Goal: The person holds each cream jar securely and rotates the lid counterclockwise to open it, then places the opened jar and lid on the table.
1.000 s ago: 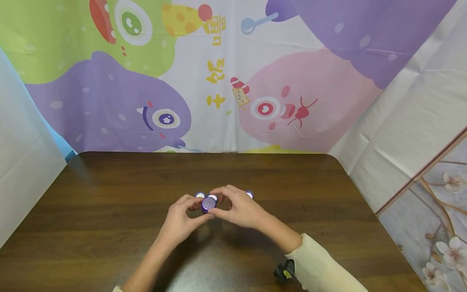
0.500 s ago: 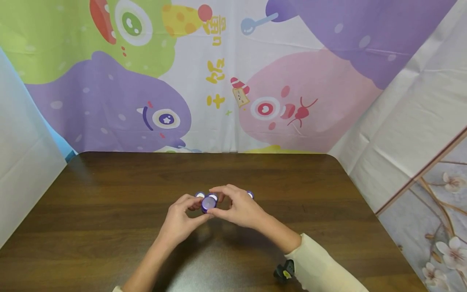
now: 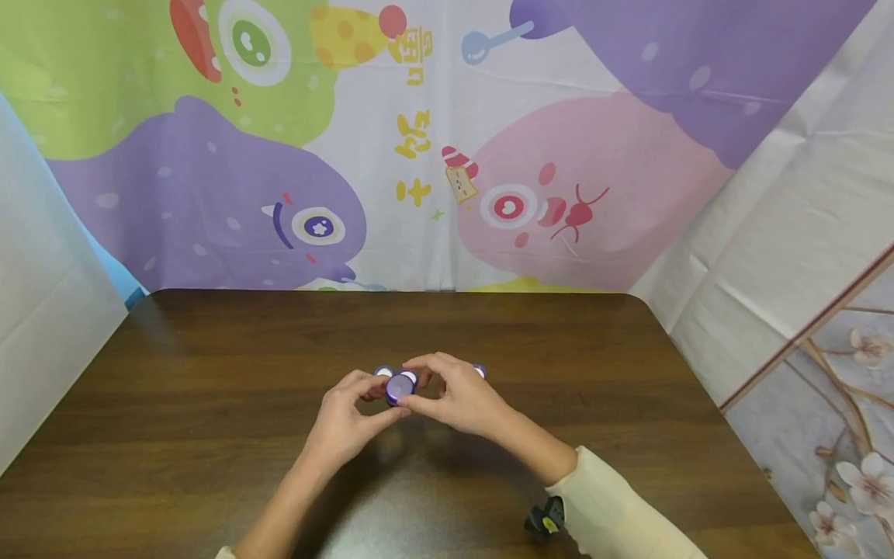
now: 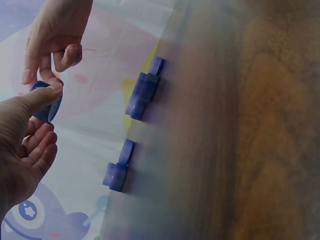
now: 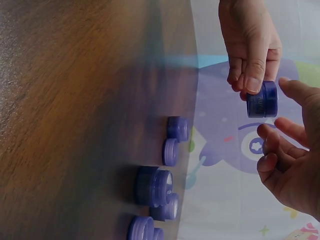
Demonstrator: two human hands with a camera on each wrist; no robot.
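Holding a small purple jar [image 3: 400, 387] above the middle of the brown table [image 3: 209, 404], both hands meet at its sides; the left hand [image 3: 342, 423] comes in from the lower left, thumb and forefinger pinching the jar's left side while its other fingers curl loosely beneath; the jar carries pale lettering on its wall in the right wrist view [image 5: 262, 100], too blurred to read; the right hand [image 3: 457, 400] arches over from the right, thumb and forefinger clamped on the jar's top and near edge, its cream sleeve [image 3: 615, 512] trailing to the lower right. More purple jars [image 5: 155, 186] stand on the table just behind the hands. On the cartoon backdrop [image 3: 279, 194], yellow characters [image 3: 414, 140] run down the centre, which I cannot read.
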